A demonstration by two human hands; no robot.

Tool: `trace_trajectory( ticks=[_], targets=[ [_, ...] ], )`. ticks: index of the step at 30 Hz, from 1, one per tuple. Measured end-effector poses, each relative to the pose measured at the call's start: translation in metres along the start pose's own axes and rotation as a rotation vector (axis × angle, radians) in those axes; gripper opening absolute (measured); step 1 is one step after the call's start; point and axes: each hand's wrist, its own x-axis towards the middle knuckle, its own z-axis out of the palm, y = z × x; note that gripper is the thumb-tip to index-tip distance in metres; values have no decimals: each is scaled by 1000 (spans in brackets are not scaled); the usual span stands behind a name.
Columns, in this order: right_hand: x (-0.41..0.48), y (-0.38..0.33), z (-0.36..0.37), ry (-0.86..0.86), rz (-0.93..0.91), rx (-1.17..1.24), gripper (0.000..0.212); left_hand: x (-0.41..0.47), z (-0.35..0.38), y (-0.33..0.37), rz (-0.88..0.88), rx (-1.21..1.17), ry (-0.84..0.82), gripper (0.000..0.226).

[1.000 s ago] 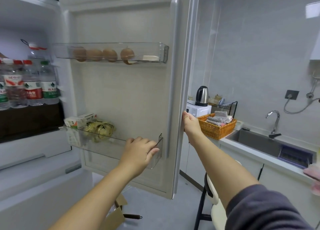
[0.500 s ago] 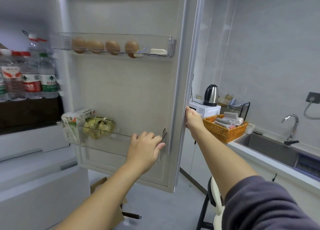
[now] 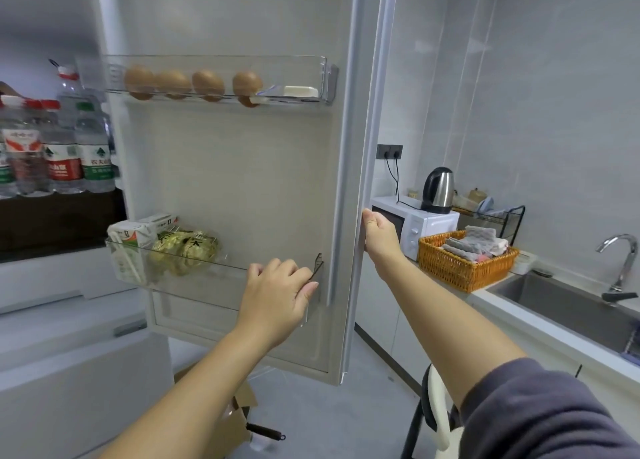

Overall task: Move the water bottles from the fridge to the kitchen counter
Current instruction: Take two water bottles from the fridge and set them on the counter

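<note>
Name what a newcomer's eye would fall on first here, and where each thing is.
The open fridge door fills the centre, the right hand gripping its outer edge and the left hand holding the lower door shelf. Brown eggs line the upper door shelf; water bottles stand inside at far left.
</note>
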Motion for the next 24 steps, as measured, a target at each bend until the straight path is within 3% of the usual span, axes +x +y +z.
trace_trajectory(
  ticks=[14, 24],
  targets=[
    [-24, -2, 4, 75, -20, -72, 39, -11, -15, -7, 33, -115, 2, 35],
    [-86, -20, 21, 96, -109, -272, 62, -15, -32, -21, 64, -160, -61, 43]
  ],
)
